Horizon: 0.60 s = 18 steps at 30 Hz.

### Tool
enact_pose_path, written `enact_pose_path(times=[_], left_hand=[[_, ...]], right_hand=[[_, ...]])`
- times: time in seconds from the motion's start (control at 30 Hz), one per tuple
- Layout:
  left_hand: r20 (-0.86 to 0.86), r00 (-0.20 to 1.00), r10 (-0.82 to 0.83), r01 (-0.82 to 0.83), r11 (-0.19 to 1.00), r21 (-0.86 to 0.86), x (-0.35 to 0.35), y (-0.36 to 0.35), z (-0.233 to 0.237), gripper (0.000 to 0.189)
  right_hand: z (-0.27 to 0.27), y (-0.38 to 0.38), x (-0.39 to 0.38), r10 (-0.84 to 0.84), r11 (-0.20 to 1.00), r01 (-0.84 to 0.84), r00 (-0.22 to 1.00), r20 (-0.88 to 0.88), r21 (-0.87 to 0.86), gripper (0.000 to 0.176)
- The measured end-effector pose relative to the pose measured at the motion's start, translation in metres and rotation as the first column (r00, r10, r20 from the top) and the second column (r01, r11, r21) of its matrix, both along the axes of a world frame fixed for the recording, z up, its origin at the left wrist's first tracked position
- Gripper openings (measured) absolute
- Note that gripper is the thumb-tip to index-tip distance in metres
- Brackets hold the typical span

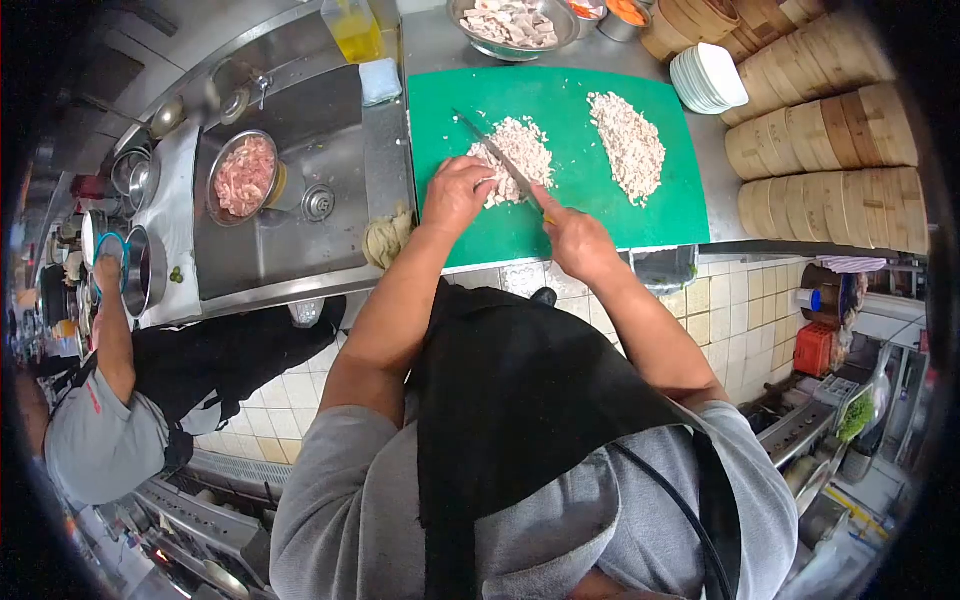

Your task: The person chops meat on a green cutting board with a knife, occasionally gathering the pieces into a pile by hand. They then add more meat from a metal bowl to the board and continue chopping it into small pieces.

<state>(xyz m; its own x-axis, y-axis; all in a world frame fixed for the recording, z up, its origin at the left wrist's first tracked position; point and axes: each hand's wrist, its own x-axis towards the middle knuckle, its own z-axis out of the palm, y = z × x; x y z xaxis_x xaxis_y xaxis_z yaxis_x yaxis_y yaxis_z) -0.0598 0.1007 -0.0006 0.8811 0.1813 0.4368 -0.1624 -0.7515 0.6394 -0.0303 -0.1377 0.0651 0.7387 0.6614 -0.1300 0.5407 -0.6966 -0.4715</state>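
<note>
A large green cutting board (570,95) carries two piles of finely chopped pale food. My right hand (583,245) grips the handle of a kitchen knife (507,165), whose blade crosses the nearer chopped pile (525,145) and points to the upper left. At the left edge of that pile, my left hand (458,195) rests with its fingers bent and pressed together, close to the blade. Whatever lies under those fingertips is hidden. Farther right on the board is the second chopped pile (628,148), apart from both hands.
Left of the board is a steel sink (330,130) with a bowl of raw meat (243,175). A bowl of pale slices (510,25) stands behind the board. Stacked white dishes (708,80) and bamboo steamers (830,210) line the right. A co-worker (110,430) stands at far left.
</note>
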Motion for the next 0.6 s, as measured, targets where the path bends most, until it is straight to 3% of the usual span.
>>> enact_pose_path(times=[0.03, 0.1, 0.13, 0.2, 0.33, 0.4, 0.43, 0.5, 0.6], left_hand=[[-0.003, 1.0, 0.003, -0.003, 1.0, -0.004, -0.003, -0.001, 0.0, 0.018], [0.002, 1.0, 0.01, -0.01, 1.0, -0.018, -0.003, -0.002, 0.0, 0.017], [0.005, 1.0, 0.015, -0.015, 0.999, -0.029, -0.003, -0.003, 0.001, 0.016], [-0.009, 1.0, 0.009, -0.009, 1.0, -0.028, -0.004, -0.002, -0.001, 0.017], [0.019, 1.0, 0.009, -0.009, 0.999, -0.041, -0.005, -0.001, -0.003, 0.018], [0.015, 1.0, 0.016, -0.015, 0.999, -0.048, -0.005, -0.003, -0.003, 0.02], [0.007, 1.0, 0.024, -0.024, 0.998, -0.05, -0.007, -0.003, -0.002, 0.021], [0.018, 0.999, 0.039, -0.039, 0.999, -0.036, -0.012, -0.005, -0.001, 0.021], [0.051, 0.997, 0.064, -0.064, 0.998, -0.005, -0.015, -0.005, 0.002, 0.02]], right_hand=[[0.004, 0.001, -0.004, 0.004, 1.0, -0.004, 1.0, -0.005, -0.001, 0.064], [0.013, 0.003, -0.011, -0.054, 0.981, 0.042, 0.997, 0.058, 0.188, 0.065], [0.008, 0.001, -0.01, -0.054, 0.982, 0.043, 0.997, 0.056, 0.185, 0.065], [-0.003, 0.001, -0.007, -0.003, 0.998, 0.002, 1.0, -0.01, -0.058, 0.067], [0.009, 0.001, -0.008, -0.012, 1.0, 0.012, 1.0, 0.02, 0.003, 0.068], [0.014, 0.004, -0.015, -0.047, 0.987, 0.04, 0.998, 0.043, 0.157, 0.067], [0.009, 0.002, -0.013, -0.046, 0.987, 0.039, 0.998, 0.041, 0.156, 0.067], [0.002, 0.003, -0.008, 0.015, 0.999, -0.015, 1.0, -0.011, -0.039, 0.066], [0.014, 0.003, -0.012, -0.027, 0.995, 0.024, 0.999, 0.037, 0.097, 0.066]])
